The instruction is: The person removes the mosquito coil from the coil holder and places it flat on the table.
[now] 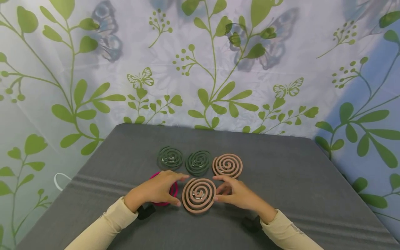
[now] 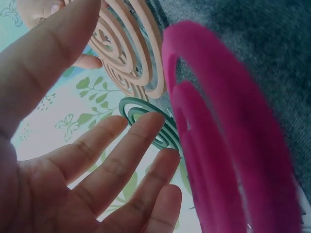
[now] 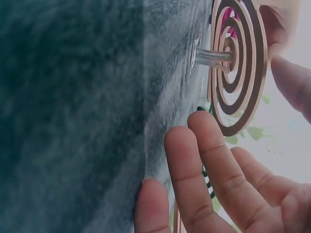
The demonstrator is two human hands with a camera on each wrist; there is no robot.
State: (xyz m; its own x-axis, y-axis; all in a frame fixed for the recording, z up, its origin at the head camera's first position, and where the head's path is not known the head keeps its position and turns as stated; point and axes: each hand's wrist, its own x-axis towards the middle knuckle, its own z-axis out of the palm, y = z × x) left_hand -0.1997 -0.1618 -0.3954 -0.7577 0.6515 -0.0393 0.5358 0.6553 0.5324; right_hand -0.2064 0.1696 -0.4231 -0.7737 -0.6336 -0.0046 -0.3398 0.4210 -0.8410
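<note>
A tan mosquito coil (image 1: 200, 193) sits raised on a small metal stand (image 3: 214, 57), between my two hands. My left hand (image 1: 160, 187) hovers over a magenta mosquito coil (image 1: 175, 189), partly covering it, with fingers spread and relaxed. In the left wrist view its palm holds nothing, and the magenta coil (image 2: 243, 131) looms close beside the fingers. My right hand (image 1: 240, 195) is at the right edge of the front tan coil, its fingers loosely extended. The right wrist view shows a small gap between its thumb (image 3: 294, 85) and that coil.
Behind the hands stand two dark green mosquito coils (image 1: 170, 158) and a second tan coil (image 1: 227, 166), side by side in a row. Grey cloth (image 1: 275, 156) covers the table. A leaf-patterned curtain (image 1: 175, 86) hangs behind it, and a white loop (image 1: 57, 182) shows at the left edge.
</note>
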